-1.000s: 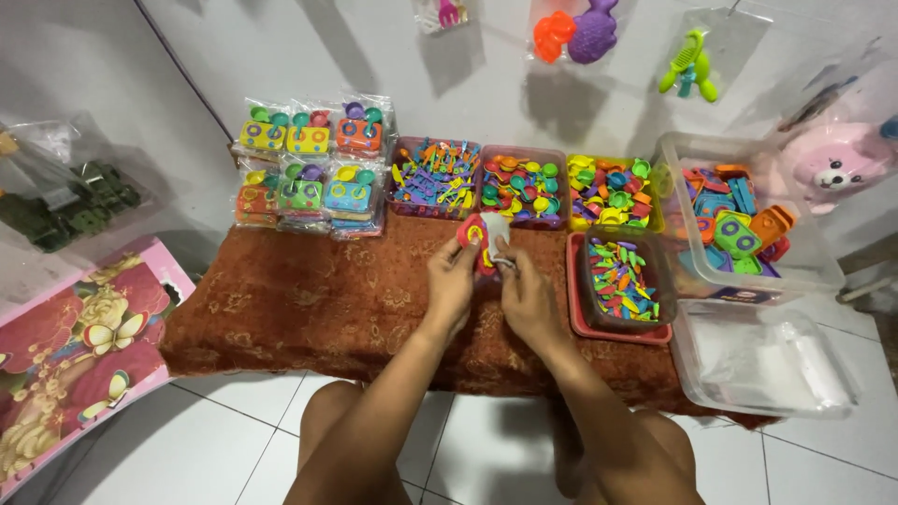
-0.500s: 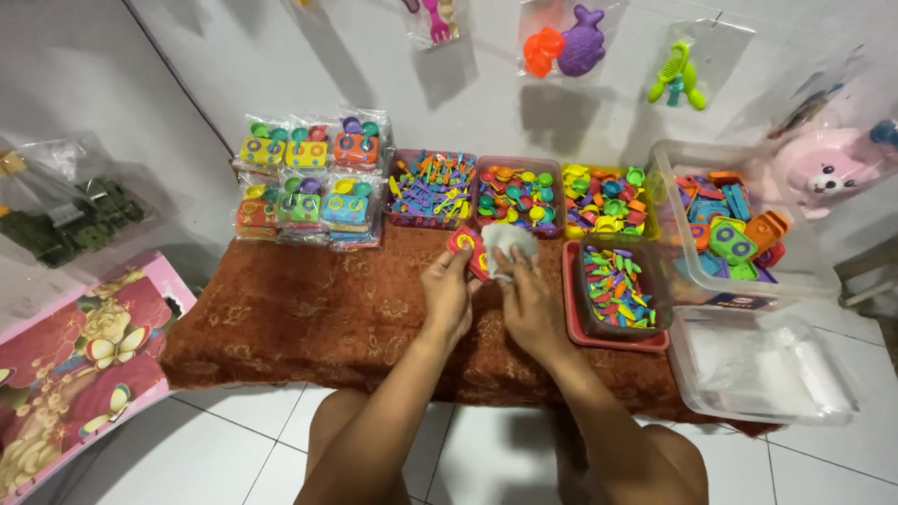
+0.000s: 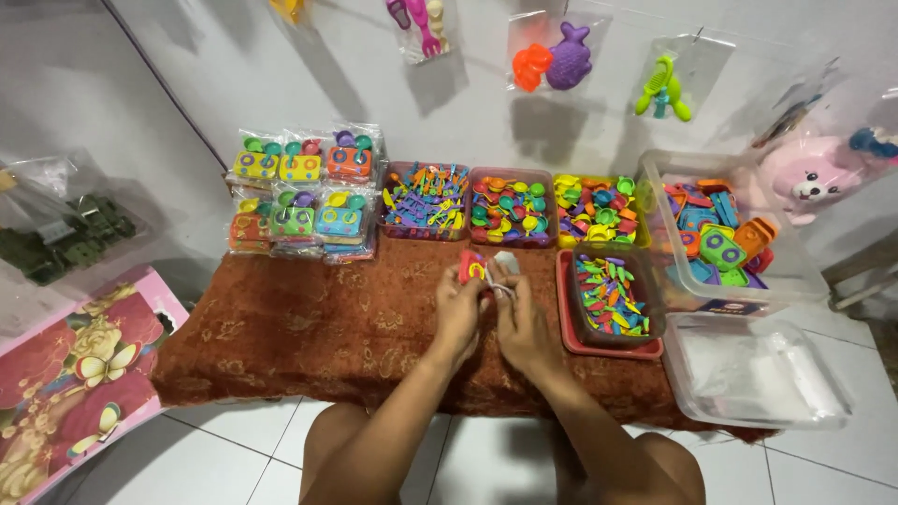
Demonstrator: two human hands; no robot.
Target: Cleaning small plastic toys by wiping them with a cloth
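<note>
My left hand (image 3: 459, 311) grips a small red plastic toy stove (image 3: 470, 267) with a yellow ring on its face, held above the brown patterned cloth (image 3: 327, 323). My right hand (image 3: 522, 324) pinches a small clear plastic bag (image 3: 506, 266) right next to the toy. Both hands meet at the middle of the low table, close together and touching the two items.
Packed toy sets (image 3: 301, 192) are stacked at back left. Three bins of small coloured pieces (image 3: 510, 207) line the wall, a brown bin on a red tray (image 3: 610, 297) sits right, then a clear tub of stoves (image 3: 720, 234) and a clear tub of bags (image 3: 758, 369).
The bag, spread wider half a second ago, is now bunched small between my right fingers. Both hands have drawn slightly closer together, and the view has tilted down a little.
</note>
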